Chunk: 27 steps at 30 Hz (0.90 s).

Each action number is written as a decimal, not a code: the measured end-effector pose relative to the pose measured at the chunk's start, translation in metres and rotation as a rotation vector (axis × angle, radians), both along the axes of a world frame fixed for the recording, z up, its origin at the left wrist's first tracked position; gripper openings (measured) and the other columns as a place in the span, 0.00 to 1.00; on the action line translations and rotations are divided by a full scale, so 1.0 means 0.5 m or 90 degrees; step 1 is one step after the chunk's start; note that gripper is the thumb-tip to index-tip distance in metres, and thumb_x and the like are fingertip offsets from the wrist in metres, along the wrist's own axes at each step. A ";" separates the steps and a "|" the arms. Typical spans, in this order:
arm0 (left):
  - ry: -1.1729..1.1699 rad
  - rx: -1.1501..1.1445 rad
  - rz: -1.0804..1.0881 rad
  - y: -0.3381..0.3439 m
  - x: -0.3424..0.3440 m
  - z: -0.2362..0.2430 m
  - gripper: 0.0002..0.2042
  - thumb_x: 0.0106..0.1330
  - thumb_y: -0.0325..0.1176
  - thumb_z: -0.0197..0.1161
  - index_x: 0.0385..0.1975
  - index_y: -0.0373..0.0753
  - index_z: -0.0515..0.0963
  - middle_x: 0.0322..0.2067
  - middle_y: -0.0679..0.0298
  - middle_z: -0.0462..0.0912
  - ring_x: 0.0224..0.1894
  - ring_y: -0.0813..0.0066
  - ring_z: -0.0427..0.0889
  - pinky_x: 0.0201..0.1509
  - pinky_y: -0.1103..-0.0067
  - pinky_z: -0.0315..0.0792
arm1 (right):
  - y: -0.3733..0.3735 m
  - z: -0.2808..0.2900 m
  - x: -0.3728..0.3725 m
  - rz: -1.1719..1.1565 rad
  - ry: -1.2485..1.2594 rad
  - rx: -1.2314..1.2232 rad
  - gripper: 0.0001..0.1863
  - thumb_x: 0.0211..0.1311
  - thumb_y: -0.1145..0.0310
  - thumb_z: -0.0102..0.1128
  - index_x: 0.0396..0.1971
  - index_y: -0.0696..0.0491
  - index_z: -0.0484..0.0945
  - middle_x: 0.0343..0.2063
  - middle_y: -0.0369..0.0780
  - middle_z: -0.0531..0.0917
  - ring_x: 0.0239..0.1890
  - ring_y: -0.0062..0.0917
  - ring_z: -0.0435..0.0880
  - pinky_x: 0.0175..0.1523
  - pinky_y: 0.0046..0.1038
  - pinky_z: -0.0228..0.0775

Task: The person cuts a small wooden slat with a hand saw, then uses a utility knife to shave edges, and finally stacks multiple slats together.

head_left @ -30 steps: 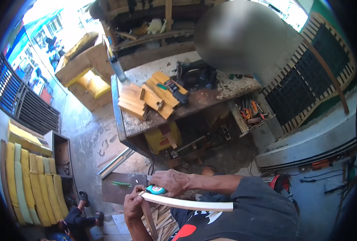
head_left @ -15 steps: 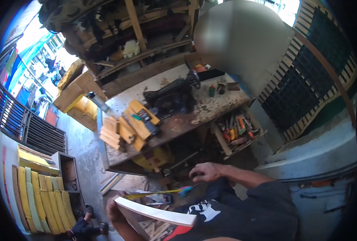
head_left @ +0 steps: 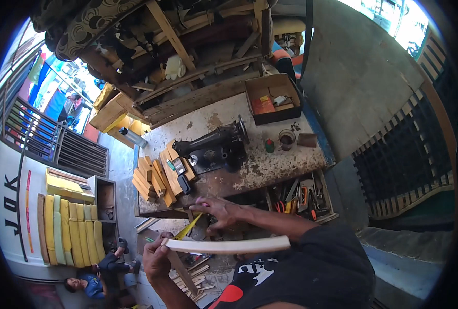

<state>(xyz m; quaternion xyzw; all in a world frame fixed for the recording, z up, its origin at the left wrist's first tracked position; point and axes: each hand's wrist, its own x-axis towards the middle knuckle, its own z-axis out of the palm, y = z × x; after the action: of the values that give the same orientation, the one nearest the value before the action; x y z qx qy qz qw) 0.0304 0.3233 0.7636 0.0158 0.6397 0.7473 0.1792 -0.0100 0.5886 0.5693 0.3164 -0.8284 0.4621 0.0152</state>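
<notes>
My left hand (head_left: 158,257) grips the end of a pale wooden strip (head_left: 229,244), which runs rightward across my dark shirt; a browner board (head_left: 182,273) hangs below that hand. A yellow tape blade (head_left: 190,226) stretches from beside my left hand up toward my right hand (head_left: 219,212). My right hand is partly closed at the bench's front edge, near a small pink thing (head_left: 203,201); what exactly it holds is unclear. Just beyond, the worn bench (head_left: 270,170) carries stacked wooden blocks (head_left: 157,179) and a black sewing machine (head_left: 213,147).
An open drawer of tools (head_left: 303,201) is at the bench's right, a cardboard box (head_left: 272,98) at its back. Yellow foam pieces (head_left: 72,234) stand at left, above a reclining person (head_left: 87,283). Wood offcuts (head_left: 193,278) lie below; a webbed frame (head_left: 399,159) stands right.
My right hand has moved away from my left hand, up toward the bench, and the yellow blade now shows between them. The view has shifted, showing more of the bench's back.
</notes>
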 end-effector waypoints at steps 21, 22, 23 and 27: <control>-0.105 0.264 -0.234 0.175 -0.022 -0.081 0.26 0.60 0.50 0.75 0.40 0.27 0.85 0.46 0.53 0.76 0.43 0.63 0.77 0.48 0.64 0.86 | 0.383 0.000 0.350 0.146 -0.691 -0.184 0.22 0.77 0.49 0.56 0.51 0.54 0.83 0.39 0.36 0.87 0.41 0.20 0.85 0.51 0.27 0.76; -0.091 0.261 -0.185 0.180 -0.021 -0.084 0.26 0.59 0.50 0.75 0.40 0.27 0.85 0.45 0.51 0.77 0.44 0.61 0.78 0.48 0.65 0.85 | 0.383 -0.012 0.351 0.141 -0.712 -0.197 0.22 0.77 0.50 0.56 0.51 0.55 0.83 0.39 0.36 0.88 0.41 0.20 0.85 0.51 0.28 0.76; -0.076 0.258 -0.132 0.183 -0.022 -0.093 0.26 0.59 0.49 0.76 0.40 0.26 0.85 0.43 0.49 0.79 0.46 0.60 0.78 0.48 0.66 0.85 | 0.387 -0.027 0.352 0.075 -0.694 -0.198 0.22 0.76 0.51 0.57 0.50 0.56 0.84 0.39 0.36 0.88 0.41 0.20 0.85 0.51 0.28 0.76; -0.089 0.171 0.057 0.144 -0.019 -0.077 0.29 0.67 0.43 0.70 0.59 0.25 0.74 0.51 0.46 0.82 0.51 0.56 0.85 0.50 0.65 0.85 | 0.419 -0.108 0.366 -0.201 -0.528 -0.246 0.16 0.75 0.57 0.60 0.45 0.55 0.86 0.37 0.34 0.87 0.40 0.17 0.83 0.48 0.26 0.76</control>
<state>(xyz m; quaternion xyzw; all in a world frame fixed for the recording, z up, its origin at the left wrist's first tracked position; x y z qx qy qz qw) 0.0206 0.3953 0.7250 -0.0407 0.5200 0.8326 0.1862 0.1730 0.7980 0.5153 -0.0328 -0.7014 0.6868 -0.1877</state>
